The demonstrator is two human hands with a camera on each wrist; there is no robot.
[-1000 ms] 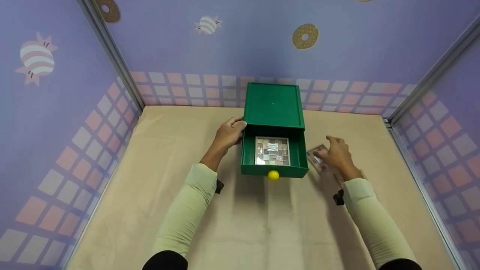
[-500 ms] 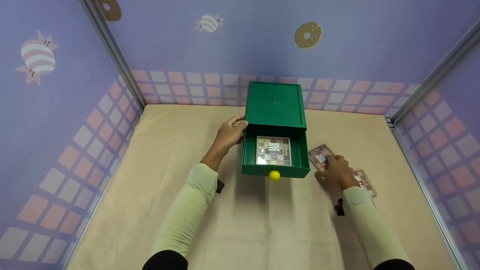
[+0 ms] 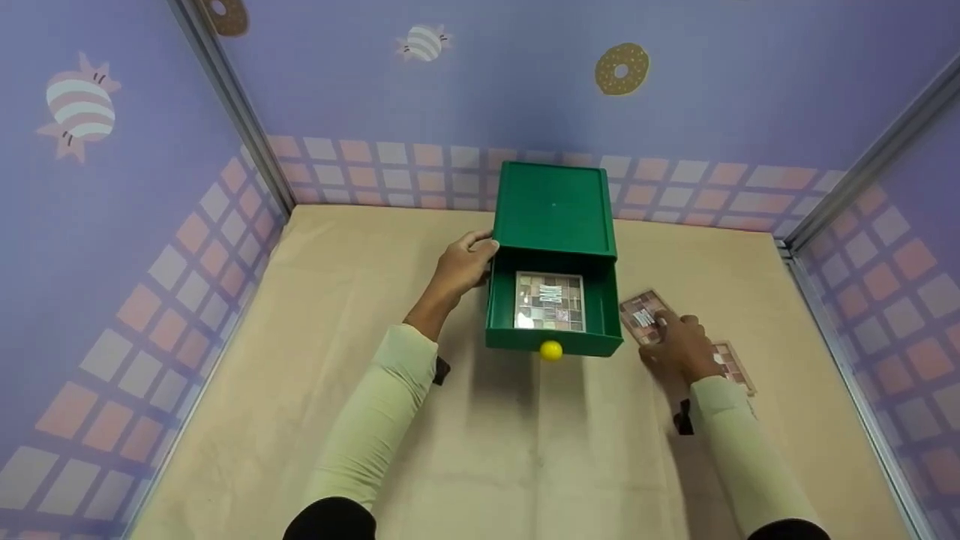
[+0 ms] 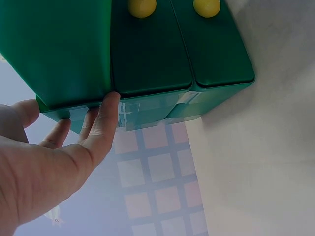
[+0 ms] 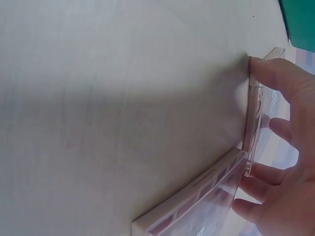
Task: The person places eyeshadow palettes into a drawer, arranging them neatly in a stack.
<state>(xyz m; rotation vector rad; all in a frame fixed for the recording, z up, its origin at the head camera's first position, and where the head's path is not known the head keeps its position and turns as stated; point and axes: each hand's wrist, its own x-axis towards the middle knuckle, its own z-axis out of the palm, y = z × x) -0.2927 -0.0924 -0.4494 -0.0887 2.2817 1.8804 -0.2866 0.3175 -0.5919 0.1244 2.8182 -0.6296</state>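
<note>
A green drawer cabinet (image 3: 555, 210) stands against the back wall with its top drawer (image 3: 517, 339) pulled out. Inside that drawer lies an eyeshadow palette (image 3: 534, 304) with a clear lid. My left hand (image 3: 463, 266) touches the cabinet's left side; in the left wrist view its fingers (image 4: 101, 128) are extended, with the tips against the green plastic. To the right of the drawer, my right hand (image 3: 682, 349) holds a second eyeshadow palette (image 3: 641, 315) on the table, thumb at one edge and fingers toward the other end. A third palette (image 3: 735, 366) lies partly under that hand.
A yellow knob (image 3: 551, 350) sticks out from the drawer's front. Two lower drawers (image 4: 152, 54) with yellow knobs are closed. Patterned walls (image 3: 375, 90) enclose the table (image 3: 360, 255) at the back and both sides.
My right hand has come down and slightly toward me onto the second palette, uncovering part of the third. The left hand stays at the cabinet's side. The view shifts slightly.
</note>
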